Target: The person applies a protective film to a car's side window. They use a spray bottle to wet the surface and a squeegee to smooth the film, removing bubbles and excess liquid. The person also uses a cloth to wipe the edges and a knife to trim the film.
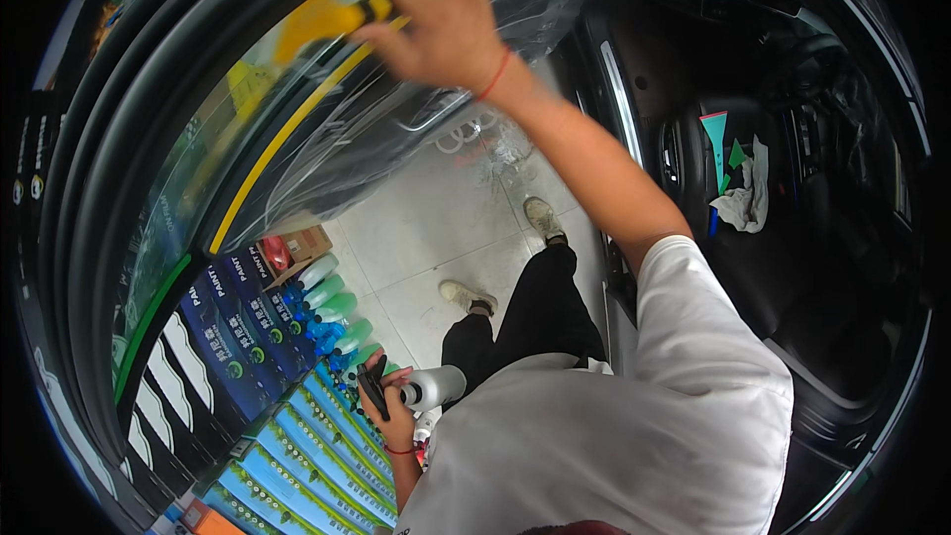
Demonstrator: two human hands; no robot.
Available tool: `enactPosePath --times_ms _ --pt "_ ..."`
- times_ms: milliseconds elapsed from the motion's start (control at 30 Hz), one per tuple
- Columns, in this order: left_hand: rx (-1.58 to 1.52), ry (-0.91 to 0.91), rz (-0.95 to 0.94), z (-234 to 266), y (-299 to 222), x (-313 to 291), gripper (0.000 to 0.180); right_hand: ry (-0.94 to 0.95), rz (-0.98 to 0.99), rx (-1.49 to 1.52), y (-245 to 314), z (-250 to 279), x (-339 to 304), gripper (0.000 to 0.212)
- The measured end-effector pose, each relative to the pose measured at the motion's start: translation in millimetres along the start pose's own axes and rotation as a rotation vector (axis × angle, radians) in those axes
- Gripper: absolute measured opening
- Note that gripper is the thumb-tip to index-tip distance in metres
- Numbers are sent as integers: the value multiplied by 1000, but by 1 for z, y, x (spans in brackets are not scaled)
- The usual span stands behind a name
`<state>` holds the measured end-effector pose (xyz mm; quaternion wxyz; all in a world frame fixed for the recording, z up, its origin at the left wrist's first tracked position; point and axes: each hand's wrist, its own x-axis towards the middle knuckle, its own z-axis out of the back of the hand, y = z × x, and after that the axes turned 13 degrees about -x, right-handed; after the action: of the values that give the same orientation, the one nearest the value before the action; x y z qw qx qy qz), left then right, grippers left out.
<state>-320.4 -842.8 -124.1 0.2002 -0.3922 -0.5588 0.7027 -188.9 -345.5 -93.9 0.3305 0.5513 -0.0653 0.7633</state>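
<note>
A yellow squeegee [319, 24] with a dark band at its neck is gripped in my right hand [444, 25]. Its blade lies at the window glass [176, 203] of the car door, slightly blurred. Low and near my waist, my left hand [398, 426] is closed round a grey spray bottle [443, 386] with a black trigger head. Yellow tape [287, 129] runs along the bottom of the glass. From the tape hangs clear plastic sheeting [396, 124] over the door panel. A green strip [151, 322] edges one side of the window.
On the black car seat [674, 277] at the right lie a teal scraper [715, 144] and a crumpled cloth [748, 198]. Several green spray bottles [337, 307], a carton [307, 243] and stacked blue boxes [307, 456] stand at the left. My shoes rest on the tiled floor [396, 267].
</note>
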Motion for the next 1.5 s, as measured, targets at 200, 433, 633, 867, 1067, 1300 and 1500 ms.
enactPosePath --times_ms 200,433,633,867,1067,1300,1500 --pt "57 9 57 -45 -1 11 50 225 -261 -44 -171 12 -56 41" --pt "114 88 68 -71 2 12 52 204 -1271 1011 -246 8 -104 60" --pt "63 84 104 -42 11 -1 56 330 -1118 1732 -215 21 -66 65" --pt "-20 -37 -11 47 36 -24 55 240 -1343 1893 75 -48 -48 80" --pt "-91 -283 -137 139 43 -60 55 307 -1403 2029 376 -92 -26 84" --pt "-99 -384 -162 205 53 -89 53 436 -1331 1969 572 -110 -26 75" --pt "-96 -260 -110 234 64 -90 52 625 -1198 1431 493 -83 -96 56"
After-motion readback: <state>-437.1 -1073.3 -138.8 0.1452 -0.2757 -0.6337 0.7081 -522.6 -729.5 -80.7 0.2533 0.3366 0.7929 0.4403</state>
